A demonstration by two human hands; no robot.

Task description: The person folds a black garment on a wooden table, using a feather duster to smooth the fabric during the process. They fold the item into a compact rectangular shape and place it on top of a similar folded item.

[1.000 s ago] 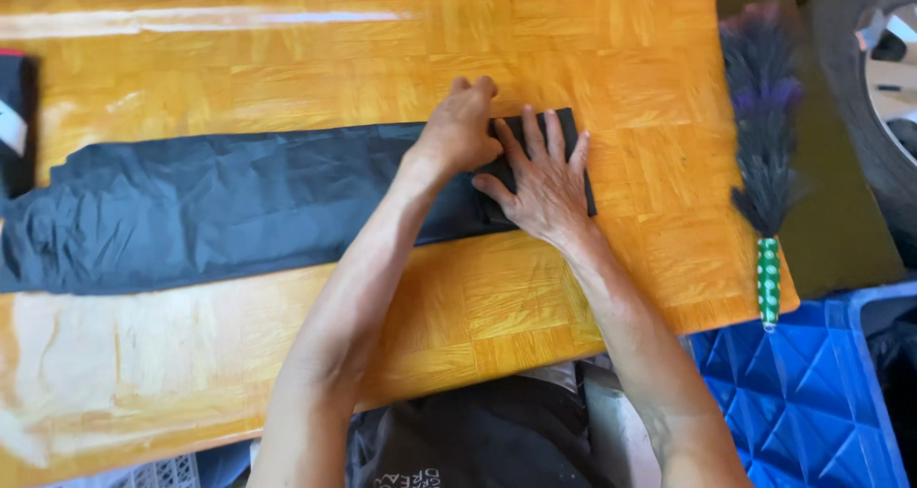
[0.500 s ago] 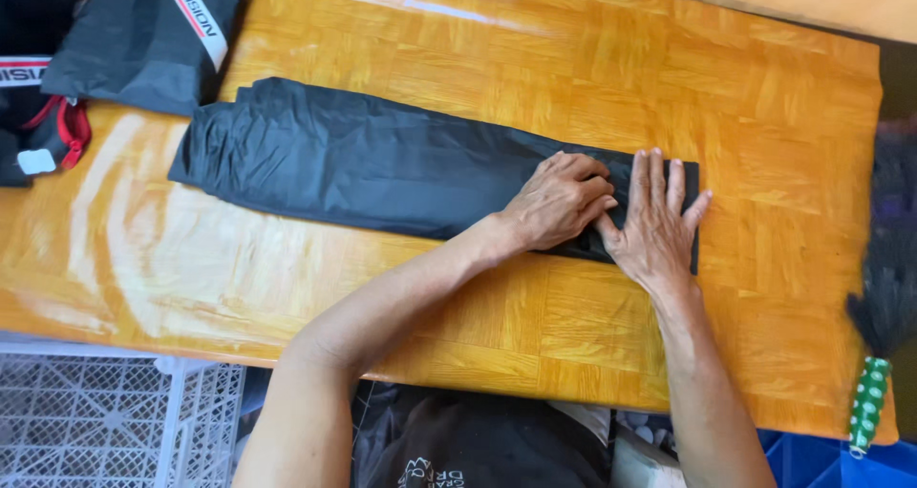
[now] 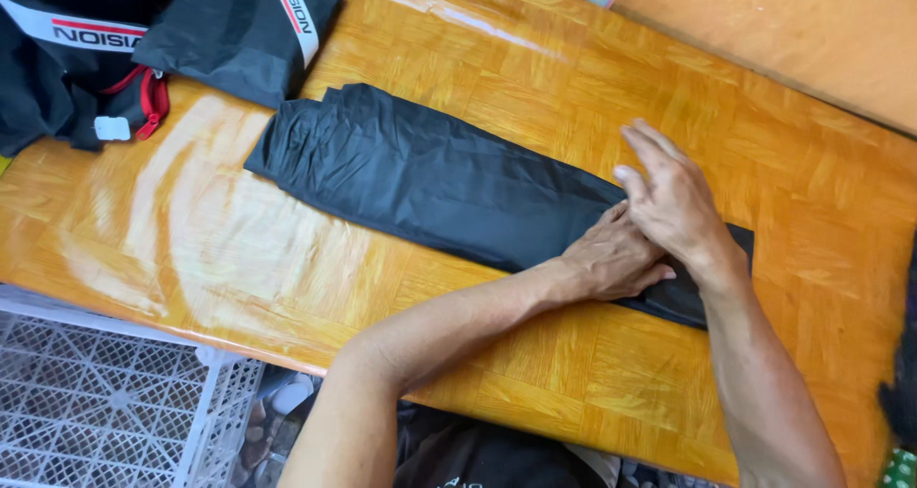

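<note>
i'm pressing the end of the long folded dark garment [image 3: 430, 178] lying across the wooden surface [image 3: 535, 87]. my left hand [image 3: 611, 259] is curled on it, grasping nothing; my right hand [image 3: 673, 197] hovers open. next, i judge, calls for a tight, even roll.

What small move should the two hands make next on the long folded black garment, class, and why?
Probably roll the end over once. The left hand presses the near end of the long folded black garment on the glossy wooden table, the right hand lifts beside it, and the rest lies flat, unrolled.
</note>
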